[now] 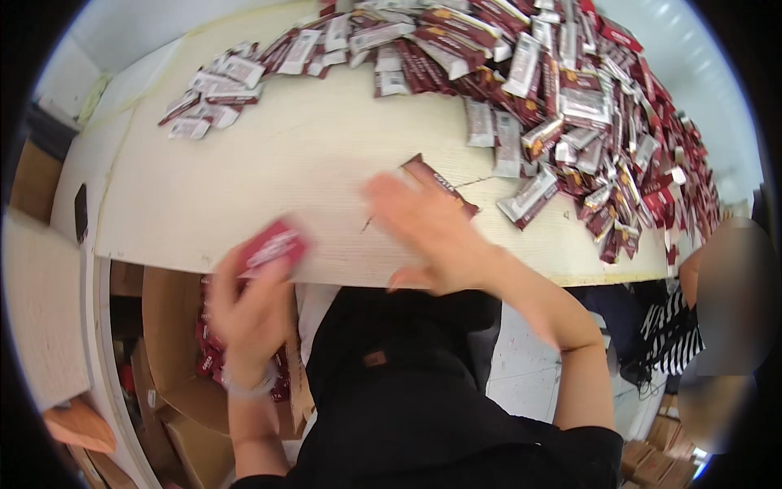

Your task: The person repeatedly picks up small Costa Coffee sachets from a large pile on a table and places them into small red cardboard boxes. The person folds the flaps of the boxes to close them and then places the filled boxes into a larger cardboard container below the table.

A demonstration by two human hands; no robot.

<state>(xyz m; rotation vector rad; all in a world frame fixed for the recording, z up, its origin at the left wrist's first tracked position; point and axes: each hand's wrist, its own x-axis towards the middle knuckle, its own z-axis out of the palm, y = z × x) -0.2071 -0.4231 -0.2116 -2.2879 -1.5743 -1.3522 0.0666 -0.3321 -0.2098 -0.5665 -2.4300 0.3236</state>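
Note:
My left hand (252, 310) grips a small dark red packet (275, 246) with pale lettering, just over the table's near edge. Motion blurs both, so I cannot tell whether it is a box or a pouch. My right hand (428, 228) is above the table with its fingers stretched out, and it appears to hold nothing. Just beyond those fingers lies a single dark red wrapped bar (444, 186), partly covered by the hand. A silver-backed bar (529, 198) rests further right, at the edge of the heap.
A big heap of maroon and silver wrapped bars (586, 106) covers the table's (244, 179) far and right sides. A smaller cluster (216, 94) sits far left. Below the edge stands a cardboard box (175, 350) of red packets. A dark phone-like object (81, 212) lies left; another person (725, 301) is at right.

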